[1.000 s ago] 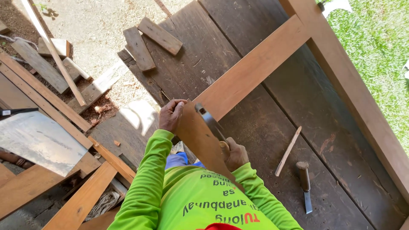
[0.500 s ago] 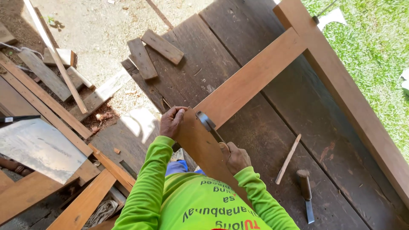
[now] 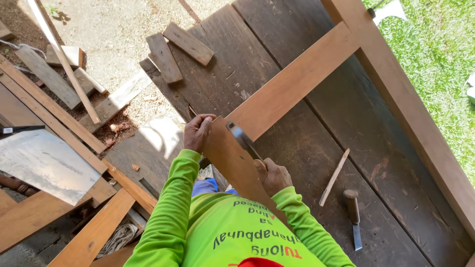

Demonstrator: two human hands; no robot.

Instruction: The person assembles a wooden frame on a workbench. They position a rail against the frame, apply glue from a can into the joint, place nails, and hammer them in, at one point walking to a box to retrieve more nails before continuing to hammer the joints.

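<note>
From the head camera, at centre frame, one long wooden beam (image 3: 292,84) runs diagonally to the upper right, meeting a second beam (image 3: 410,113) along the right side. Two short boards (image 3: 178,49) lie at upper centre; one chisel (image 3: 353,217) and one thin stick (image 3: 334,176) lie at lower right. The left hand (image 3: 198,132) curls closed on the beam's near edge. The right hand (image 3: 275,177) grips a tool (image 3: 243,141) whose handle it hides; its blade rests on the beam. The green sleeves cut off the beam's near end.
</note>
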